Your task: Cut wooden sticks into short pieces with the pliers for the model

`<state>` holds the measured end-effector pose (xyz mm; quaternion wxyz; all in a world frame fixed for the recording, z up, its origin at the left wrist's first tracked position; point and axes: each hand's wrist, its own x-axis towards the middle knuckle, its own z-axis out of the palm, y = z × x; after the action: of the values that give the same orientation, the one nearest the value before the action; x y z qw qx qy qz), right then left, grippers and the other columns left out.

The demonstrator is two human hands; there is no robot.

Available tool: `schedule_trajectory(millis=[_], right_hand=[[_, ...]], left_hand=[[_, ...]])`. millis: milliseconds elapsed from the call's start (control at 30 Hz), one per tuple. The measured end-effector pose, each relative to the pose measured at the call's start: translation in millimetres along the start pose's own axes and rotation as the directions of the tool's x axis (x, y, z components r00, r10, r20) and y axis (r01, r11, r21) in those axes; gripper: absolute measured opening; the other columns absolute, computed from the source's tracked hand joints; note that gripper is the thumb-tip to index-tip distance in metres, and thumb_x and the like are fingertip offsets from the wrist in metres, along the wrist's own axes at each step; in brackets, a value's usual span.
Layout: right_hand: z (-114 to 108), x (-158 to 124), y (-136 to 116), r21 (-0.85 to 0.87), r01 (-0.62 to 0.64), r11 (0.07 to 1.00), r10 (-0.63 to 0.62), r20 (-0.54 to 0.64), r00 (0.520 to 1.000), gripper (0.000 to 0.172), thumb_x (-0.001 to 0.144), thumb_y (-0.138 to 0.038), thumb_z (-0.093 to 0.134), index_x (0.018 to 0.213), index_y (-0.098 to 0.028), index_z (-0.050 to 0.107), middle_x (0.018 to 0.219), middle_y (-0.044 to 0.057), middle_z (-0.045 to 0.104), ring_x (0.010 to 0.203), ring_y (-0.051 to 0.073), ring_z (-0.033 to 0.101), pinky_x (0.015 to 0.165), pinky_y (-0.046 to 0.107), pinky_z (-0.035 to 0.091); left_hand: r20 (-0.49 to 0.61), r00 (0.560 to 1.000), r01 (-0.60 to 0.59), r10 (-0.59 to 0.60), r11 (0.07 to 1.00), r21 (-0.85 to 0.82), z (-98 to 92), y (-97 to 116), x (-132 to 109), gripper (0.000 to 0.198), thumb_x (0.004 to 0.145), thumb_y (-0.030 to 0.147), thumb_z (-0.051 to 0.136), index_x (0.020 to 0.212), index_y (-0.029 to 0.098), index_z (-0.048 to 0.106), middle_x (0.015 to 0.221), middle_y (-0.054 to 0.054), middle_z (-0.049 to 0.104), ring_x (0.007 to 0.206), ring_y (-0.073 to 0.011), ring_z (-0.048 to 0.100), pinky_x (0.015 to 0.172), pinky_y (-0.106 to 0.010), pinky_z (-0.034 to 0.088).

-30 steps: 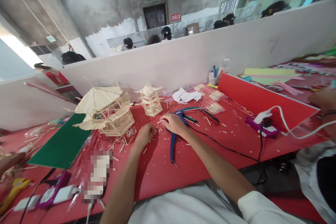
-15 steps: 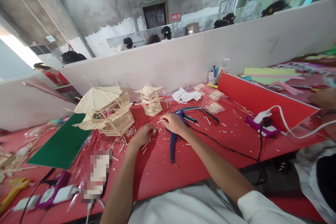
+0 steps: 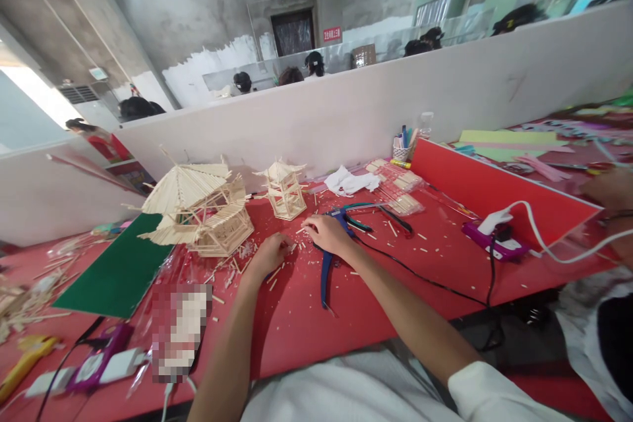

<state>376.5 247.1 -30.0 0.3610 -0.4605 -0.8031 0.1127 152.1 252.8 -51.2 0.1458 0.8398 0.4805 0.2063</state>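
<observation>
My right hand (image 3: 326, 234) is closed in a pinch, with the pale end of a small wooden stick (image 3: 300, 230) showing at its fingertips. Just left of it, my left hand (image 3: 271, 256) rests low over the table, fingers curled together; whatever they hold is hidden. A blue glue gun (image 3: 325, 277) lies partly under my right wrist. Beyond the hands stands a small stick pavilion (image 3: 287, 194). To the left is a larger stick pavilion (image 3: 198, 211) with a wide slatted roof. Cut stick bits surround both hands.
Teal-handled pliers (image 3: 359, 223) lie right of my hands, near bagged sticks (image 3: 403, 201) and crumpled white tissue (image 3: 351, 180). A green board (image 3: 113, 270) and a phone-like blurred object (image 3: 182, 333) are left. A red board (image 3: 494, 191) and purple power strip (image 3: 494, 241) stand right.
Both hands keep nearly the same place and pose. The view has shifted very slightly, and the things on the table have not moved.
</observation>
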Motion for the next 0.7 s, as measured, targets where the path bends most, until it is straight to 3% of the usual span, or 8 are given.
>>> schedule_trajectory(millis=[300, 500, 700], right_hand=[[-2, 0, -2, 0.009, -0.028, 1.0, 0.028, 0.018, 0.999, 0.013, 0.09, -0.019, 0.06, 0.096, -0.021, 0.071, 0.091, 0.004, 0.075, 0.081, 0.018, 0.068, 0.075, 0.025, 0.045], [-4, -1, -3, 0.047, -0.05, 0.998, 0.048, 0.029, 0.998, 0.01, 0.089, -0.019, 0.062, 0.095, -0.021, 0.069, 0.086, 0.003, 0.074, 0.076, 0.017, 0.068, 0.07, 0.024, 0.043], [-4, 0, -4, 0.161, -0.03, 0.987, 0.021, 0.056, 0.998, 0.012, 0.087, -0.014, 0.062, 0.094, -0.02, 0.068, 0.089, 0.003, 0.074, 0.079, 0.016, 0.068, 0.072, 0.024, 0.044]], left_hand=[[-0.017, 1.0, 0.017, -0.017, 0.999, -0.034, 0.5, 0, -2, 0.018, 0.078, 0.006, 0.054, 0.089, 0.018, 0.063, 0.082, -0.004, 0.069, 0.077, -0.0166, 0.063, 0.069, -0.024, 0.044], [-0.108, 0.989, 0.088, -0.103, 0.986, -0.14, -1.8, 1, 0, 0.025, 0.084, 0.01, 0.051, 0.105, 0.019, 0.059, 0.098, -0.006, 0.071, 0.089, -0.0177, 0.066, 0.08, -0.027, 0.049], [-0.125, 0.989, 0.033, -0.074, 0.952, -0.303, -8.4, 15, 4, 0.019, 0.089, 0.027, 0.054, 0.097, 0.015, 0.066, 0.097, -0.008, 0.073, 0.089, -0.0187, 0.066, 0.084, -0.03, 0.05]])
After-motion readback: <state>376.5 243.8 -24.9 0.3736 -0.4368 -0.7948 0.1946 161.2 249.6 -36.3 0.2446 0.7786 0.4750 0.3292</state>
